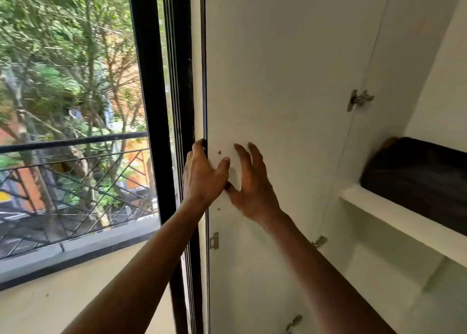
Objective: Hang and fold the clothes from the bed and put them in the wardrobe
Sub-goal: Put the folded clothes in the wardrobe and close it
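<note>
Left hand (202, 175) grasps the free edge of the open wardrobe door (283, 75): fingers curled round the edge, thumb on the inner face. Right hand (254, 190), just beside it, lies released, fingers spread against the same face. Shelf (394, 220) right of the right hand carries a dark bag (419, 179). Window frame (151, 101) stands left of the left hand.

Matt, prob. laminate wardrobe door (278, 80); shiny metal hinge (360, 99).
</note>
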Demonstrator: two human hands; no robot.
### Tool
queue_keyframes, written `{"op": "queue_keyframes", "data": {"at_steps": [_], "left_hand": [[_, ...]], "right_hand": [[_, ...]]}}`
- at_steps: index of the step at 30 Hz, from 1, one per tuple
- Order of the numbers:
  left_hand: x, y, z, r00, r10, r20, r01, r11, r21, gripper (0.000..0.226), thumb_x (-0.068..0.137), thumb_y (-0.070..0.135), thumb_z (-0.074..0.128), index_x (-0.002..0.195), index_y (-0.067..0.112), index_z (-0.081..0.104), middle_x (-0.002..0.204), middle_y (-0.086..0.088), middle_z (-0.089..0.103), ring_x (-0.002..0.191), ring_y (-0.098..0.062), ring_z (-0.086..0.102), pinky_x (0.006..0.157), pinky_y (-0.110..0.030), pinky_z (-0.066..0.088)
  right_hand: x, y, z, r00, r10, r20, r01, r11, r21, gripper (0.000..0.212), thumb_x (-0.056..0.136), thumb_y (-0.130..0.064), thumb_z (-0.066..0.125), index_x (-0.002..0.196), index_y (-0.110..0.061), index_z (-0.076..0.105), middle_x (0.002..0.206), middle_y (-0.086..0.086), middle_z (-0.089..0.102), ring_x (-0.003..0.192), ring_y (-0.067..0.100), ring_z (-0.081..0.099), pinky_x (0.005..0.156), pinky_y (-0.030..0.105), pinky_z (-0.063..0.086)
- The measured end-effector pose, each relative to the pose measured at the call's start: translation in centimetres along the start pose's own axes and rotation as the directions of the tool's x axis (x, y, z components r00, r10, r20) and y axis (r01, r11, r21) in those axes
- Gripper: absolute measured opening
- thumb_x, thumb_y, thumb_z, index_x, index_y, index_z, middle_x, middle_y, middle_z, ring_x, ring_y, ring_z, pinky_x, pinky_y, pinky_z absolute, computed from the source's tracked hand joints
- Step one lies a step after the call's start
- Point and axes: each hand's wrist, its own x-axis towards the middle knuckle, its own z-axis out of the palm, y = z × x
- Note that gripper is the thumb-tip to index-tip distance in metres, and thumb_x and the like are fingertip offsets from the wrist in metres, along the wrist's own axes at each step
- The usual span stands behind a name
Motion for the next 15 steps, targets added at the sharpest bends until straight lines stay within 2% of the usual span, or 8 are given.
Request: {"op": "queue_keyframes", "data": {"at_steps": [3, 5, 7, 9, 11, 13, 15], "left_hand": [[-0.8, 0.1, -0.5, 1.000, -0.004, 0.022, 0.006, 0.996, -0.090, 0.065, 0.086, 0.064, 0.062, 0.139, 0.029, 0.051, 0.125, 0.003, 0.066, 0.109, -0.015, 0.065, 0.093, -0.042, 0.057], [-3.1, 0.6, -0.8, 0.999, 0.036, -0.003, -0.036, 0.984, -0.174, 0.052, 0.092, 0.064, 0.059, 0.133, 0.033, 0.055, 0.122, 0.007, 0.066, 0.106, -0.007, 0.064, 0.091, -0.036, 0.056], [-6.1, 1.7, -0.8, 0.994, 0.102, -0.047, -0.111, 0.963, -0.247, 0.036, 0.097, 0.062, 0.055, 0.126, 0.040, 0.057, 0.117, 0.013, 0.066, 0.104, -0.002, 0.063, 0.090, -0.034, 0.056], [-9.2, 2.8, -0.6, 0.982, 0.179, -0.061, -0.189, 0.920, -0.343, 0.033, 0.101, 0.054, 0.054, 0.124, 0.033, 0.064, 0.114, 0.013, 0.067, 0.104, -0.004, 0.065, 0.089, -0.033, 0.056], [-11.7, 3.9, 0.3, 0.960, 0.276, -0.045, -0.269, 0.865, -0.423, 0.034, 0.103, 0.041, 0.054, 0.125, 0.021, 0.069, 0.108, 0.009, 0.068, 0.101, -0.010, 0.066, 0.085, -0.037, 0.056], [-13.4, 5.1, 1.7, 0.914, 0.403, -0.031, -0.370, 0.803, -0.467, 0.029, 0.103, 0.030, 0.054, 0.120, 0.017, 0.073, 0.103, 0.006, 0.065, 0.100, -0.015, 0.064, 0.082, -0.042, 0.054], [-14.3, 6.9, 3.9, 0.849, 0.528, -0.018, -0.466, 0.732, -0.497, 0.024, 0.099, 0.020, 0.059, 0.115, 0.018, 0.075, 0.105, 0.002, 0.060, 0.104, -0.021, 0.060, 0.086, -0.042, 0.051]], "right_hand": [[-1.6, -0.8, -0.1, 1.000, 0.001, 0.009, -0.001, 1.000, -0.005, 0.094, 0.095, -0.057, 0.062, 0.163, -0.038, 0.001, 0.172, -0.009, -0.008, 0.159, 0.017, 0.007, 0.118, 0.049, 0.041], [-3.2, -1.4, -0.5, 0.998, -0.058, -0.025, 0.056, 0.996, -0.073, 0.094, 0.094, -0.065, 0.052, 0.165, -0.033, 0.000, 0.174, -0.004, -0.005, 0.160, 0.017, 0.005, 0.122, 0.047, 0.036], [-4.7, -1.8, -1.4, 0.987, -0.126, -0.096, 0.110, 0.982, -0.154, 0.094, 0.094, -0.067, 0.047, 0.166, -0.022, 0.006, 0.174, 0.005, 0.002, 0.160, 0.020, 0.007, 0.124, 0.046, 0.031], [-6.6, -2.0, -2.7, 0.962, -0.186, -0.202, 0.140, 0.965, -0.224, 0.090, 0.098, -0.061, 0.051, 0.165, -0.011, 0.016, 0.172, 0.014, 0.010, 0.160, 0.025, 0.011, 0.123, 0.049, 0.032], [-8.7, -1.6, -5.0, 0.923, -0.242, -0.298, 0.165, 0.952, -0.259, 0.084, 0.100, -0.046, 0.058, 0.160, 0.000, 0.021, 0.169, 0.022, 0.016, 0.159, 0.031, 0.015, 0.124, 0.051, 0.030], [-11.0, -0.6, -8.1, 0.886, -0.291, -0.362, 0.192, 0.939, -0.285, 0.083, 0.096, -0.031, 0.063, 0.157, 0.007, 0.020, 0.167, 0.029, 0.017, 0.159, 0.034, 0.015, 0.126, 0.047, 0.027], [-13.5, 0.4, -11.8, 0.859, -0.321, -0.398, 0.182, 0.920, -0.347, 0.083, 0.093, -0.026, 0.063, 0.154, 0.008, 0.018, 0.164, 0.033, 0.016, 0.159, 0.032, 0.014, 0.124, 0.042, 0.031]]}}
